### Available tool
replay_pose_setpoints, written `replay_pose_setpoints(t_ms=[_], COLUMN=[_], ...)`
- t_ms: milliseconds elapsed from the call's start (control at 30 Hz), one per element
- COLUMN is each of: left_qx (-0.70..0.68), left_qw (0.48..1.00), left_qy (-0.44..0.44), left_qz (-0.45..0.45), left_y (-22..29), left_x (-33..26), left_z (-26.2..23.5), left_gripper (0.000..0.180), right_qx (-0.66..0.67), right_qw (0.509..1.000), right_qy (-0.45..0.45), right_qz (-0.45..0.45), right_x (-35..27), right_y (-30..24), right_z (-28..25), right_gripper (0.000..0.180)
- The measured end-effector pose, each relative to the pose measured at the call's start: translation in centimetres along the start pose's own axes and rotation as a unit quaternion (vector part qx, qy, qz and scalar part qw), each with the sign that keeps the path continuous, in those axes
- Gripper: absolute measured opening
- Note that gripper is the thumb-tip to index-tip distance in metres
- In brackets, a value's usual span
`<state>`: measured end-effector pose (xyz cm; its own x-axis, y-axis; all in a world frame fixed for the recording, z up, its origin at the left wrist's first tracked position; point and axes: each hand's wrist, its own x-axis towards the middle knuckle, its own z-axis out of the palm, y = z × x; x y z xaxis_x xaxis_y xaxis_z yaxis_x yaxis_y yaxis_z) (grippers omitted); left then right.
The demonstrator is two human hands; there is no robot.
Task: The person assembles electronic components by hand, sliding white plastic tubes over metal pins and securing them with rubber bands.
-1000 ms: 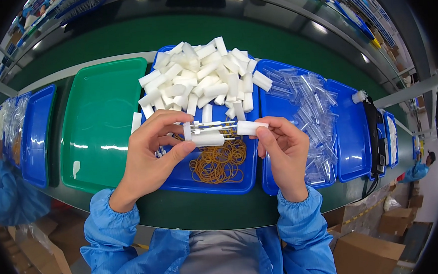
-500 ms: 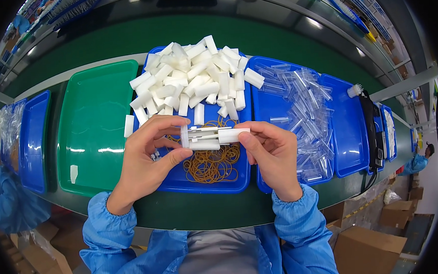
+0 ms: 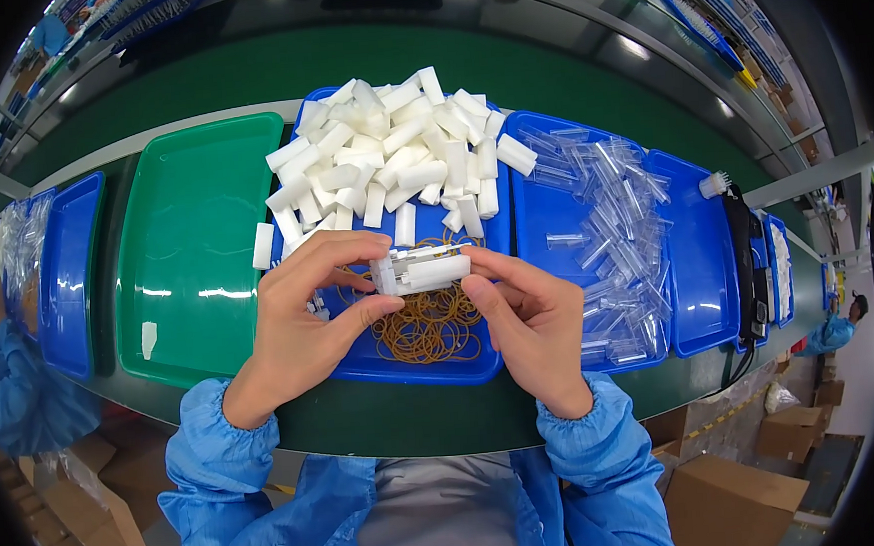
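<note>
Both hands hold a small bundle of white and clear plastic pieces (image 3: pixel 420 271) above the middle blue tray (image 3: pixel 418 369). The left hand (image 3: pixel 305 316) closes its fingers (image 3: pixel 340 247) over the bundle's left end, thumb pressed up from below, while the right hand (image 3: pixel 530 322) pinches the right end between thumb and forefinger. The bundle lies level, just over a loose heap of tan rubber bands (image 3: pixel 425 329) in the near half of that tray. Behind it, a pile of white foam blocks (image 3: pixel 390 156) fills the far half and spills over the rim. To the left sits a green tray (image 3: pixel 191 253); to the right, another blue tray holds clear plastic tubes (image 3: pixel 610 232). All trays rest on a dark green desk (image 3: pixel 406 425). Blue sleeves (image 3: pixel 209 467) cover both forearms.
</note>
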<state>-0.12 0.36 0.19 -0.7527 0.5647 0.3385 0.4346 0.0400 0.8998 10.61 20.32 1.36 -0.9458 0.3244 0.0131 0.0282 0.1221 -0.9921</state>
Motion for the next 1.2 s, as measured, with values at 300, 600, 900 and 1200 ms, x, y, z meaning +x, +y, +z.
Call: replay_pose_setpoints(t_ms=[300,600,900,1200], left_qx=[0.009,-0.139,-0.135,-0.059], left_qw=[0.999,0.986,0.981,0.994], left_qy=[0.020,0.045,0.073,0.077], left_qz=[0.025,-0.075,-0.117,-0.056], left_y=[-0.1,0.8,-0.2,-0.6], left_x=[-0.1,0.2,0.1,0.0], left_z=[0.1,-0.8,-0.6,-0.2], left_gripper=[0.042,0.034,0.021,0.035], right_qx=[-0.140,-0.534,-0.500,-0.166], right_qw=[0.978,0.831,0.855,0.961], right_qy=[0.058,0.049,0.029,0.010], right_qz=[-0.146,-0.152,-0.136,-0.220], right_x=[0.5,5.2,6.3,3.2], right_y=[-0.3,-0.2,2.4,-0.4], right_z=[0.7,0.8,0.5,-1.6], right_gripper=[0.024,0.021,0.012,0.009])
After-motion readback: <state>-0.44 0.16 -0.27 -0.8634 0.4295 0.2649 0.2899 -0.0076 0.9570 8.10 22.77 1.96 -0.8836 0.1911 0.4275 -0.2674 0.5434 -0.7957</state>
